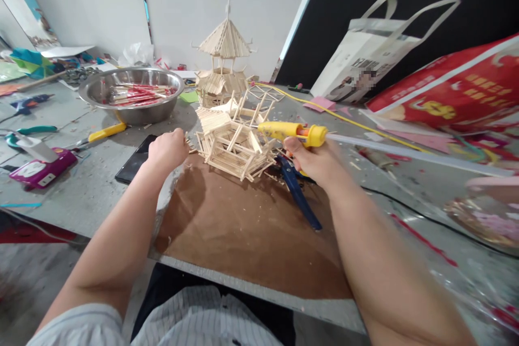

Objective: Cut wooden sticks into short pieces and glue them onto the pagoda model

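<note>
Sticks of pale wood form the open, many-sided lattice model, with slatted roofing on its left part and bare uprights on its right. It sits at the far edge of the brown sheet, in front of a taller pale pagoda with a pointed roof. I have my left hand beside the model's left side, fingers curled together; I cannot tell what they pinch. My right hand, forearm angled in from the right, is wrapped around a yellow glue gun, its nozzle pointing left over the model. Just below lies a blue-handled tool.
</note>
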{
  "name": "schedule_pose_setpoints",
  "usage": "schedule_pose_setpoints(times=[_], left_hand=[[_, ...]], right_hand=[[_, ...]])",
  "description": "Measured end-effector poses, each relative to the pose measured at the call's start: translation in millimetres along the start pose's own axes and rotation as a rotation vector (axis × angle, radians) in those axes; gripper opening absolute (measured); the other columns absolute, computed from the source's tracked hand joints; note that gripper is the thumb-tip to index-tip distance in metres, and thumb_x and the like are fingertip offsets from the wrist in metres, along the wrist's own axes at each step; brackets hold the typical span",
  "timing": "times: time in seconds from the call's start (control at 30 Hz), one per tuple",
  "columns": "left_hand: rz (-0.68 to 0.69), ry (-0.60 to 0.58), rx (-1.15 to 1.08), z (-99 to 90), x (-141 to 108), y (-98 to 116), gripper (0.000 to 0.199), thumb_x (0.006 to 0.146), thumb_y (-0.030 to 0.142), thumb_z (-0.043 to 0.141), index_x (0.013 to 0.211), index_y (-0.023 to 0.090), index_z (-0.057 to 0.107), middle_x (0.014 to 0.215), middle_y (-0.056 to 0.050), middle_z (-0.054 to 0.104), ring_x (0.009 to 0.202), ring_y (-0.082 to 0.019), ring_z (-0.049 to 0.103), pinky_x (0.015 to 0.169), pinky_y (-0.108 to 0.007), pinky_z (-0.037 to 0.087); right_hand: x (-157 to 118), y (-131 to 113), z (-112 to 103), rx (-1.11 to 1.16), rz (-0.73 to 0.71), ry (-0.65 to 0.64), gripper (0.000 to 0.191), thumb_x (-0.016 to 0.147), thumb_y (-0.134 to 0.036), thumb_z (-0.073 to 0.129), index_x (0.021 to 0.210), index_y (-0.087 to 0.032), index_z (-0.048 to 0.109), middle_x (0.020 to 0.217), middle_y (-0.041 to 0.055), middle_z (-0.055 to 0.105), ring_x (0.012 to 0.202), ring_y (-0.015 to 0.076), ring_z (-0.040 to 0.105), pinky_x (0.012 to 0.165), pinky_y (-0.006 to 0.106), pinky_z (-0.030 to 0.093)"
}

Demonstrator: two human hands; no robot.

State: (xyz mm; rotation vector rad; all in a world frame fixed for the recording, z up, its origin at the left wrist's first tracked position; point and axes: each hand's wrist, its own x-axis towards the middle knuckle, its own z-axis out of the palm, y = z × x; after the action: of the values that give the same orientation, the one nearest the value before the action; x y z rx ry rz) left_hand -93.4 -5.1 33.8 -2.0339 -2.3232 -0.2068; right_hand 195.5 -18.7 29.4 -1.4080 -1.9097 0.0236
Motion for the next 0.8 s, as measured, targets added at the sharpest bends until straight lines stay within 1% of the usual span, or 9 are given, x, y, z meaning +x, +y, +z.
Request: schedule_pose_setpoints(times=[0.07,0.17,0.2,0.27,0.4,0.5,0.57,0.73,0.8], left_hand=[[0.076,0.092,-0.111,-5.8,-8.8,7.3,0.027,0.076,0.029,0.038,0.095,0.019,0.054,0.085,-0.009,0.063,0.081,-0.023,0.058,0.067,-0.031,0.043],[0.283,0.154,-0.361,-11.1,-22.8,19.8,0.024,0.078,0.028,0.038,0.095,0.018,0.052,0.074,-0.004,0.062,0.069,-0.015,0.057,0.065,-0.024,0.041],[0.347,0.141,-0.453,-11.7,-27.6,24.2,0.024,0.078,0.029,0.038,0.095,0.017,0.051,0.070,-0.002,0.061,0.063,-0.012,0.055,0.062,-0.023,0.040],[0.446,0.063,-0.610,-11.0,-36.9,32.9,0.025,0.079,0.031,0.039,0.096,0.016,0.050,0.063,0.000,0.059,0.053,-0.009,0.050,0.057,-0.020,0.038],[0.574,-0.123,-0.714,-4.2,-51.4,48.7,0.022,0.079,0.031,0.042,0.093,0.016,0.051,0.057,0.002,0.055,0.047,-0.006,0.045,0.051,-0.018,0.036],[0.629,-0.191,-0.743,2.0,-57.0,56.8,0.019,0.079,0.026,0.043,0.092,0.016,0.052,0.063,0.000,0.057,0.051,-0.007,0.048,0.052,-0.017,0.037],[0.639,-0.235,-0.762,5.4,-58.9,59.9,0.017,0.078,0.022,0.042,0.091,0.016,0.052,0.063,0.000,0.056,0.051,-0.007,0.049,0.050,-0.017,0.037],[0.566,-0.431,-0.853,11.8,-60.1,62.0,0.026,0.075,0.011,0.038,0.099,0.017,0.046,0.051,0.005,0.050,0.043,-0.007,0.049,0.045,-0.017,0.039],[0.524,-0.496,-0.917,13.7,-59.3,62.6,0.023,0.076,0.012,0.039,0.097,0.016,0.046,0.052,0.005,0.050,0.042,-0.007,0.051,0.043,-0.016,0.040]], right_hand=[[-0.6,-7.1,-0.3,-0.041,0.008,-0.014,0.046,0.078,-0.059,0.033,0.077,-0.022,0.060,0.053,0.0035,0.057,0.058,0.0201,0.057,0.054,0.033,0.044],[-2.9,-14.3,0.7,-0.087,0.017,-0.018,0.047,0.078,-0.060,0.031,0.077,-0.022,0.059,0.054,0.0042,0.058,0.061,0.0215,0.057,0.055,0.034,0.043],[-3.7,-15.3,1.6,-0.099,0.022,-0.016,0.048,0.077,-0.060,0.031,0.077,-0.021,0.059,0.054,0.0045,0.058,0.062,0.0219,0.058,0.055,0.034,0.043],[-4.8,-15.3,4.5,-0.124,0.034,-0.006,0.049,0.076,-0.061,0.032,0.078,-0.020,0.059,0.054,0.0053,0.058,0.063,0.0229,0.058,0.055,0.034,0.043],[-4.5,-11.0,12.1,-0.182,0.048,0.025,0.052,0.075,-0.064,0.032,0.081,-0.019,0.058,0.055,0.0070,0.058,0.067,0.0252,0.059,0.056,0.034,0.042],[-3.6,-8.5,16.1,-0.222,0.039,0.054,0.054,0.075,-0.064,0.030,0.080,-0.019,0.059,0.059,0.0088,0.060,0.070,0.0262,0.059,0.056,0.033,0.041],[-3.4,-8.2,17.1,-0.241,0.028,0.065,0.056,0.074,-0.066,0.029,0.080,-0.019,0.059,0.061,0.0097,0.061,0.071,0.0266,0.059,0.054,0.032,0.041],[-4.1,-8.7,17.7,-0.247,-0.010,0.052,0.061,0.073,-0.069,0.026,0.083,-0.019,0.060,0.069,0.0103,0.063,0.075,0.0276,0.060,0.055,0.031,0.041],[-4.5,-7.6,18.4,-0.243,-0.007,0.045,0.063,0.072,-0.069,0.025,0.083,-0.019,0.061,0.072,0.0107,0.064,0.078,0.0283,0.060,0.056,0.031,0.041]])
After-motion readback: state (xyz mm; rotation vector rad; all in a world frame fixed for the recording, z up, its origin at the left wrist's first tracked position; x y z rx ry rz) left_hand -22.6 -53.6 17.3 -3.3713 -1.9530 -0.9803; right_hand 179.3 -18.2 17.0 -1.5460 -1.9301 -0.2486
